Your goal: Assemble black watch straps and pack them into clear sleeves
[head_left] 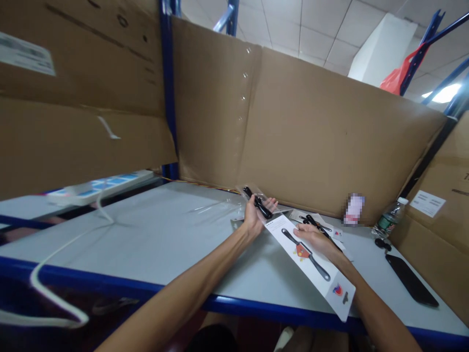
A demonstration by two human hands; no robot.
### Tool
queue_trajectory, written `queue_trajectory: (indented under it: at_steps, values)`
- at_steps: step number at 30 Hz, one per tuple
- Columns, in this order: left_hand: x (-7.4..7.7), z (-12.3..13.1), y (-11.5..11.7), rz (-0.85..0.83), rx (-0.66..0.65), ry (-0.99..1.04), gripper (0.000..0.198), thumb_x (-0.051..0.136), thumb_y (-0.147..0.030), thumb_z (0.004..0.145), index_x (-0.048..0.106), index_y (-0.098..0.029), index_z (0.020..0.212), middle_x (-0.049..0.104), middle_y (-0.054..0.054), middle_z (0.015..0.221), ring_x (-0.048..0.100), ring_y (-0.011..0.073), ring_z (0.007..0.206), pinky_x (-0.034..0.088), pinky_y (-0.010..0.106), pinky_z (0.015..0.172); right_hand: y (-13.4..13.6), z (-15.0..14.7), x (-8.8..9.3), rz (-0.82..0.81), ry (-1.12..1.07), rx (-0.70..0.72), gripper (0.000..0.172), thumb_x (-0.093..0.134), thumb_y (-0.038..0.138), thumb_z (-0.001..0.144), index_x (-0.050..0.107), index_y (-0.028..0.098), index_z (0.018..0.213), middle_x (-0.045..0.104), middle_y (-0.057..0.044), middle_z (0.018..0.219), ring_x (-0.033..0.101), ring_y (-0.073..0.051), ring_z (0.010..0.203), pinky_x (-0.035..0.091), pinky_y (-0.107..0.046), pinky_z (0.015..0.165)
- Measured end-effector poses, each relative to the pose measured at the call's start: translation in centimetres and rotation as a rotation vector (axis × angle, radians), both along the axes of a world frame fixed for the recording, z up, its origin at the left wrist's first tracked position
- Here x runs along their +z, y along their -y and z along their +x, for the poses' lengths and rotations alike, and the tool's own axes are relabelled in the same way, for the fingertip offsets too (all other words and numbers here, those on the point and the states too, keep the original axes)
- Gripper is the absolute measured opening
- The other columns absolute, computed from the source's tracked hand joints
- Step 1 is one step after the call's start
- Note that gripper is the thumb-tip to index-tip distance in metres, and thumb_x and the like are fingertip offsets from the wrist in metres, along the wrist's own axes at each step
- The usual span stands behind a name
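Observation:
My left hand [252,219] is palm up over the table, thumb bent across a black two-handled tool [263,209] in a clear plastic blister. In my right hand [315,238], pinched along its upper edge, is a long white printed packaging card [318,287]. The card slants down toward me and shows a picture of a two-handled spokeshave with a red body. Its far end meets the blister near my left palm; whether they are joined I cannot tell. Behind my right hand lie more black-handled tools [318,224] and white cards, partly hidden.
Clear plastic packaging [216,207] lies left of my left hand on the grey table [146,244]. A water bottle [391,219], small black round items [382,244] and a black phone [411,280] are at right. Cardboard [330,132] walls the back; a power strip [98,187] is at left.

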State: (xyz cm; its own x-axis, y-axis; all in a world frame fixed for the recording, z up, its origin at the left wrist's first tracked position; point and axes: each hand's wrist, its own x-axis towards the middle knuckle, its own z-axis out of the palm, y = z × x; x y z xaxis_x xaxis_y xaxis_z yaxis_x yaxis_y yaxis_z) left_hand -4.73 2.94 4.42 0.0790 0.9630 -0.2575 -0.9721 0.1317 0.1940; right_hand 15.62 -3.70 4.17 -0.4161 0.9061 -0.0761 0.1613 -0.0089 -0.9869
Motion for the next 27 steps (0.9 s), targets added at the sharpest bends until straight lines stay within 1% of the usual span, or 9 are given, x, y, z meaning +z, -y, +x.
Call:
queue_trajectory:
  at_steps: [5, 9, 12, 14, 18, 21, 23, 25, 27]
  values:
    - [0.3, 0.0, 0.2, 0.002, -0.003, -0.008, 0.046, 0.041, -0.046, 0.102, 0.059, -0.009, 0.122, 0.07, 0.019, 0.101, 0.075, 0.0259, 0.093, 0.065, 0.042, 0.08, -0.2, 0.3, -0.1, -0.009, 0.012, -0.004, 0.048, 0.082, 0.06, 0.065, 0.064, 0.018, 0.081, 0.069, -0.002, 0.078, 0.062, -0.014, 0.065, 0.047, -0.026, 0.062]
    - [0.3, -0.2, 0.1, 0.002, 0.024, -0.045, 0.044, 0.042, -0.045, 0.102, 0.059, -0.009, 0.121, 0.07, 0.016, 0.098, 0.075, 0.0237, 0.09, 0.065, 0.039, 0.08, -0.3, -0.1, -1.0, 0.01, 0.011, -0.011, 0.051, 0.082, 0.061, 0.066, 0.064, 0.017, 0.083, 0.069, -0.002, 0.075, 0.062, -0.013, 0.062, 0.046, -0.024, 0.058]
    - [0.2, -0.3, 0.1, 0.003, 0.035, -0.092, 0.044, 0.042, -0.046, 0.102, 0.06, -0.01, 0.119, 0.07, 0.016, 0.097, 0.074, 0.0227, 0.089, 0.065, 0.034, 0.076, -0.5, -0.4, -1.7, 0.01, 0.006, -0.004, 0.049, 0.08, 0.061, 0.069, 0.063, 0.017, 0.084, 0.068, -0.001, 0.071, 0.061, -0.013, 0.058, 0.046, -0.024, 0.056]
    - [0.2, -0.3, 0.1, 0.0, 0.04, -0.111, 0.043, 0.042, -0.046, 0.102, 0.061, -0.011, 0.118, 0.071, 0.016, 0.097, 0.074, 0.0226, 0.088, 0.065, 0.034, 0.076, -0.7, -0.4, -1.8, 0.023, 0.001, -0.004, 0.047, 0.08, 0.059, 0.07, 0.064, 0.017, 0.084, 0.068, -0.001, 0.071, 0.062, -0.013, 0.059, 0.047, -0.025, 0.057]
    - [0.4, -0.3, 0.4, -0.006, 0.021, -0.107, 0.043, 0.04, -0.043, 0.103, 0.059, -0.009, 0.121, 0.071, 0.017, 0.099, 0.074, 0.0242, 0.091, 0.064, 0.039, 0.081, -0.6, -0.2, -1.3, 0.009, -0.007, -0.026, 0.045, 0.082, 0.056, 0.068, 0.065, 0.017, 0.082, 0.07, -0.002, 0.076, 0.063, -0.013, 0.063, 0.047, -0.024, 0.059]
    - [1.0, -0.3, 1.0, 0.0, -0.003, -0.108, 0.044, 0.037, -0.041, 0.104, 0.059, -0.009, 0.124, 0.071, 0.018, 0.103, 0.074, 0.0245, 0.091, 0.064, 0.043, 0.082, -0.1, -0.3, -0.7, -0.031, 0.005, -0.04, 0.042, 0.081, 0.054, 0.071, 0.065, 0.017, 0.082, 0.07, -0.001, 0.076, 0.062, -0.013, 0.064, 0.046, -0.024, 0.059]
    - [1.4, -0.4, 1.5, 0.017, 0.034, -0.141, 0.044, 0.039, -0.041, 0.103, 0.06, -0.009, 0.124, 0.071, 0.017, 0.102, 0.074, 0.0229, 0.09, 0.064, 0.039, 0.079, 0.1, -0.4, -0.5, -0.03, 0.012, -0.056, 0.039, 0.081, 0.053, 0.074, 0.065, 0.018, 0.082, 0.069, -0.001, 0.074, 0.063, -0.014, 0.065, 0.047, -0.024, 0.06]
    - [1.7, -0.5, 1.9, 0.007, 0.063, -0.18, 0.046, 0.039, -0.043, 0.103, 0.06, -0.008, 0.124, 0.072, 0.016, 0.1, 0.073, 0.0215, 0.089, 0.064, 0.033, 0.072, 0.1, -0.6, -0.6, -0.031, 0.022, -0.044, 0.038, 0.079, 0.053, 0.077, 0.064, 0.018, 0.084, 0.068, -0.001, 0.074, 0.063, -0.014, 0.065, 0.048, -0.024, 0.06]
    - [1.8, -0.7, 2.0, 0.02, 0.043, -0.209, 0.05, 0.037, -0.045, 0.103, 0.06, -0.005, 0.122, 0.072, 0.016, 0.1, 0.072, 0.021, 0.089, 0.063, 0.031, 0.068, -0.2, -0.7, -0.8, -0.026, 0.023, -0.038, 0.039, 0.077, 0.054, 0.079, 0.064, 0.018, 0.085, 0.066, 0.0, 0.074, 0.063, -0.014, 0.064, 0.048, -0.024, 0.059]
